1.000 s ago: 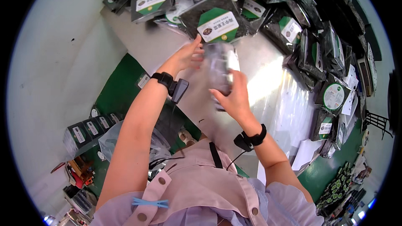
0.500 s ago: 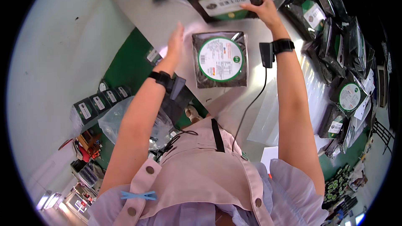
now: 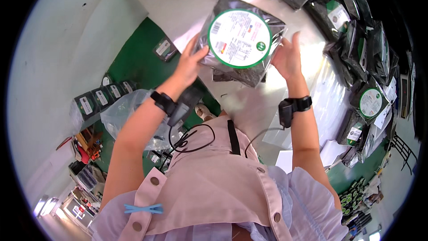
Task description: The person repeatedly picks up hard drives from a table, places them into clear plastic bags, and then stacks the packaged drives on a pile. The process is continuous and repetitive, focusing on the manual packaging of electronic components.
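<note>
A flat, square clear bag of dark contents [image 3: 252,75], with a round white green-rimmed label, is held tilted above the table between my two hands. My left hand [image 3: 189,62] grips its left edge, thumb on the front face. At its right edge, my right hand [image 3: 289,60] holds it with the fingers partly behind the bag and the thumb sticking up, apart from it. Beneath it, mostly hidden, a second dark bag [image 3: 219,76] lies on the table.
More dark bags [image 3: 332,15] pile along the table's far and right sides. Clear plastic sheets [image 3: 323,91] lie right of my right hand. To the left, several packs [image 3: 101,98] stand in a row beside a clear plastic bag [image 3: 118,118]. Cables hang from both wrist devices.
The bag from the far side, then in my right hand with its green label showing, has come nearer and now shows its round label. My left hand has taken hold of its left edge.
</note>
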The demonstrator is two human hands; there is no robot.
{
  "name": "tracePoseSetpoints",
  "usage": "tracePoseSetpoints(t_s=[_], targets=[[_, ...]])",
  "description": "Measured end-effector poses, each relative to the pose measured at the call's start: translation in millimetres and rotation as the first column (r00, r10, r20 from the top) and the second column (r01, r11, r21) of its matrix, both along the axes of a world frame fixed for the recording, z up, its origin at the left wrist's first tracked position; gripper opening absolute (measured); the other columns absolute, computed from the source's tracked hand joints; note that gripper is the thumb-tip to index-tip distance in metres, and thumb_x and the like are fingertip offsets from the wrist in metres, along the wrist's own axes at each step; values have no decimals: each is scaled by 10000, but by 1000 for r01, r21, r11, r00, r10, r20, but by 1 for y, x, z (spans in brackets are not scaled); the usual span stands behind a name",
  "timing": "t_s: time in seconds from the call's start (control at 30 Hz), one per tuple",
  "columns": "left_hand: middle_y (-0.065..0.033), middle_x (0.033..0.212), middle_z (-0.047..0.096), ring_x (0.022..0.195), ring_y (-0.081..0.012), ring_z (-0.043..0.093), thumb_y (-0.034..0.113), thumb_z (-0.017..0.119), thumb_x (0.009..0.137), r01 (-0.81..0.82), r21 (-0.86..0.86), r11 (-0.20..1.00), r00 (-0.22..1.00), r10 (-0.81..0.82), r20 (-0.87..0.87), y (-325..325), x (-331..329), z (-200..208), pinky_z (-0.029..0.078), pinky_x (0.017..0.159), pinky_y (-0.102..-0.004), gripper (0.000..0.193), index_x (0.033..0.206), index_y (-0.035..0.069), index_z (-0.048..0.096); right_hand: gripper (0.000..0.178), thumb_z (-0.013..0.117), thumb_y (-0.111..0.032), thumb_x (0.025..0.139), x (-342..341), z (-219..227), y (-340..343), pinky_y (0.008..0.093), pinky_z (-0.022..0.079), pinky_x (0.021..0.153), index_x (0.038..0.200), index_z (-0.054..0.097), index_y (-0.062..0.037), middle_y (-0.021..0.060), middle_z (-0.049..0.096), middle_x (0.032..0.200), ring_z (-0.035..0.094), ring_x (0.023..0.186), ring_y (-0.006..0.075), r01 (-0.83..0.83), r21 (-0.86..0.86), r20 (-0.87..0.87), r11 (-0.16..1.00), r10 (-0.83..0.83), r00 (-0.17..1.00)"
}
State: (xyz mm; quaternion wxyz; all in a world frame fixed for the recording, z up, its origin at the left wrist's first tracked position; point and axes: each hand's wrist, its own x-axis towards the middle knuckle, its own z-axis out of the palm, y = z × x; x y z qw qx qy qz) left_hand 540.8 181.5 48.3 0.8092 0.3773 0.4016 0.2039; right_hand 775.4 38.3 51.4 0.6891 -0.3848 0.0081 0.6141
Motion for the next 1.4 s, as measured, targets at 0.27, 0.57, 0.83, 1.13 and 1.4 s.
tracePoseSetpoints(t_s=[0.27, 0.57, 0.83, 1.13, 1.4], targets=[[-172, 1191, 453, 1040, -229, 506, 224, 634, 785, 185, 153, 971, 962, -146, -232, -25, -8, -47, 432, 835, -287, 658, 1272, -60, 295, 346, 634, -166, 797, -22, -65, 1, 260, 463, 747, 1047, 499, 32, 101, 595, 957, 581, 836, 154, 120, -179, 535, 976, -6, 845], [-183, 1145, 476, 1094, -249, 463, 352, 666, 754, 451, 369, 813, 880, -335, -337, -26, -101, 95, 398, 876, -309, 659, 1222, -32, 405, 450, 592, -235, 794, -50, -27, 13, 311, 463, 853, 1131, 522, 53, 152, 599, 1061, 591, 944, 227, -170, -259, 318, 951, 250, 915], [-258, 1410, 173, 1283, -415, 226, 300, 743, 655, 665, 669, -333, 721, 521, -457, -86, -335, 218, 254, 1028, -470, 482, 1058, 102, 567, 490, 522, -321, 856, -229, 84, 118, 296, 539, 752, 1142, 507, 77, 192, 626, 990, 646, 832, 206, -862, 146, 363, 485, 784, 503], [-185, 1252, 421, 1120, -292, 464, 277, 761, 658, -5, 967, 255, 660, 727, -189, -180, -527, 159, 377, 957, -390, 819, 1257, -79, 332, 380, 419, -347, 910, -472, 44, 155, 370, 407, 900, 1147, 516, -67, 66, 520, 1204, 463, 1118, 192, -956, -214, 431, 202, 898, 93], [-131, 1124, 536, 987, -215, 560, 17, 726, 647, -543, 759, 358, 558, 830, 7, -192, -503, 87, 474, 856, -355, 599, 1170, -63, 445, 528, 390, -494, 860, -498, -34, 159, 525, 374, 877, 1079, 612, -68, 216, 595, 1087, 555, 1024, 334, -536, -808, 584, 246, 211, -783]])
